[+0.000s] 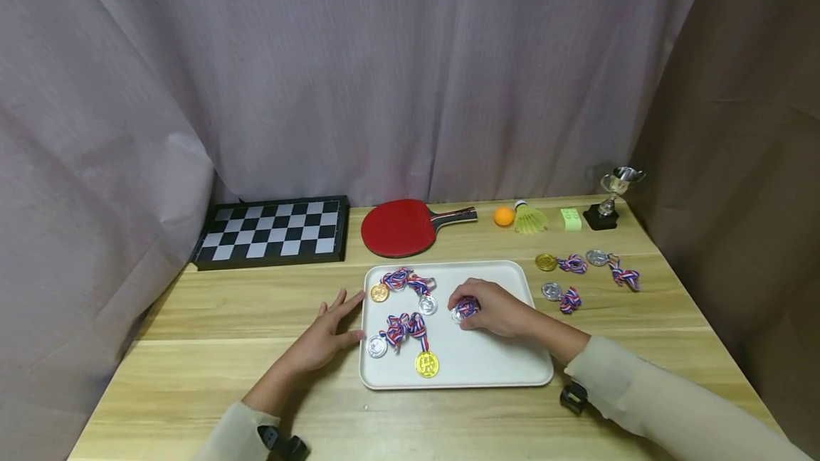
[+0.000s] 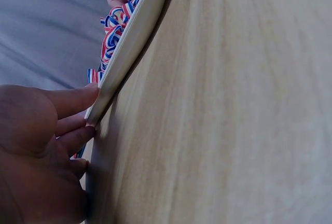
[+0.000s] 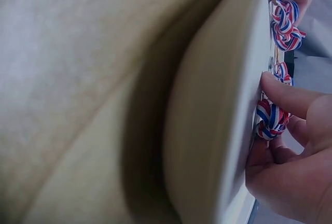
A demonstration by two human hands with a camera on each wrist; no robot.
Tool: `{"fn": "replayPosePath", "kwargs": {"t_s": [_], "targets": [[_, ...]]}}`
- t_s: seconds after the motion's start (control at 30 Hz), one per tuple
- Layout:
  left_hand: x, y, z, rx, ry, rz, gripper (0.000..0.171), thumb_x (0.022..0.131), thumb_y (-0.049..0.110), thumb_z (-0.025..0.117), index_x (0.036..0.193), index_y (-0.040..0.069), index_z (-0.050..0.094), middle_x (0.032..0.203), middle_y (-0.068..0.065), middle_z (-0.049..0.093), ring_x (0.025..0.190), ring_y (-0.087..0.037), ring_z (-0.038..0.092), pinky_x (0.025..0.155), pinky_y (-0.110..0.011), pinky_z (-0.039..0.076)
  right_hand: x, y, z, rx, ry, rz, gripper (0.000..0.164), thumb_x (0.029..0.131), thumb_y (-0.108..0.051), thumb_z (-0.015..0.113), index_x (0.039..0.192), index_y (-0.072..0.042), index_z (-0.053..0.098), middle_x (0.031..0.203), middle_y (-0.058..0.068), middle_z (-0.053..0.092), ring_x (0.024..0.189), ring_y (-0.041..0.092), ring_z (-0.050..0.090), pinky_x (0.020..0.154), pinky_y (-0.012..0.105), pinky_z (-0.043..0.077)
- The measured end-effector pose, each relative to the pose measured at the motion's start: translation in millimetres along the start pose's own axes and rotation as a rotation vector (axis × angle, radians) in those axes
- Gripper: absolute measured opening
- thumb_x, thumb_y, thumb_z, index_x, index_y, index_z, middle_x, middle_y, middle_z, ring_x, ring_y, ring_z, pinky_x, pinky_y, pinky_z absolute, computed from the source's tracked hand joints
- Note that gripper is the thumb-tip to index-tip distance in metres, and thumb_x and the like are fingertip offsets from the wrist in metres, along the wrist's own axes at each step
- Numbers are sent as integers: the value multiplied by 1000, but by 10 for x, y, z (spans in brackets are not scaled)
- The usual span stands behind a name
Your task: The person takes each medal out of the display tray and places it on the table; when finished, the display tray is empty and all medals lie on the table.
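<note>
My right hand (image 1: 496, 309) holds a silver medal (image 1: 456, 314) by its bunched red, white and blue ribbon (image 3: 271, 120), low over the right half of the white tray (image 1: 493, 368). In the right wrist view, thumb and fingers close around that ribbon. At the tray's left rim, my left hand (image 1: 323, 338) touches the edge with spread, fairly straight fingers (image 2: 72, 99). On the tray's left half lie a gold medal (image 1: 379, 293), a silver medal (image 1: 427, 304), another silver medal (image 1: 376, 346) and another gold medal (image 1: 426, 364), all with knotted ribbons.
Right of the tray lie a gold medal (image 1: 546, 262) and two silver ones (image 1: 552, 292). Along the back stand a chessboard (image 1: 272, 230), a red table tennis paddle (image 1: 398, 228), an orange ball (image 1: 504, 216), a shuttlecock (image 1: 529, 219), a green block (image 1: 571, 219) and a small trophy (image 1: 611, 198).
</note>
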State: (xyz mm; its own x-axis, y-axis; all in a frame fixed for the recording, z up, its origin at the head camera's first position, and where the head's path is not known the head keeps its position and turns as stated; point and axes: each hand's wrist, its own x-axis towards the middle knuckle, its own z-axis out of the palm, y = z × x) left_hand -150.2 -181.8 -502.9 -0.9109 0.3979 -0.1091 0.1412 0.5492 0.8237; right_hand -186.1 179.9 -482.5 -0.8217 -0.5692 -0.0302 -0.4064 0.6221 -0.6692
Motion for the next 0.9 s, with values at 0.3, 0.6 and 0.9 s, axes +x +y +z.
{"fn": "replayPosePath", "kwargs": {"t_s": [0.3, 0.6, 0.9], "targets": [[-14, 39, -2, -5, -3, -9, 72, 99, 18, 70, 162, 12, 35, 169, -21, 18, 159, -34, 3, 127, -56, -11, -15, 2, -25, 29, 25, 36, 23, 85, -6, 82, 101, -18, 71, 99, -6, 67, 97, 14, 60, 93, 38, 51], [-12, 47, -5, -3, -3, -12, 72, 98, 19, 70, 162, 14, 36, 170, -23, 14, 159, -35, 3, 127, -56, -10, -49, 29, -113, 103, 70, 113, 14, 91, -6, 75, 101, -16, 75, 106, -2, 73, 107, 20, 63, 101, 47, 49], [-3, 32, -9, -1, 1, -21, 72, 99, 20, 70, 162, 15, 36, 170, -21, 15, 159, -33, 3, 127, -55, -11, -128, 70, -203, 166, 94, 155, 10, 94, -12, 74, 104, -9, 73, 95, 2, 69, 88, 17, 59, 81, 31, 51]]}}
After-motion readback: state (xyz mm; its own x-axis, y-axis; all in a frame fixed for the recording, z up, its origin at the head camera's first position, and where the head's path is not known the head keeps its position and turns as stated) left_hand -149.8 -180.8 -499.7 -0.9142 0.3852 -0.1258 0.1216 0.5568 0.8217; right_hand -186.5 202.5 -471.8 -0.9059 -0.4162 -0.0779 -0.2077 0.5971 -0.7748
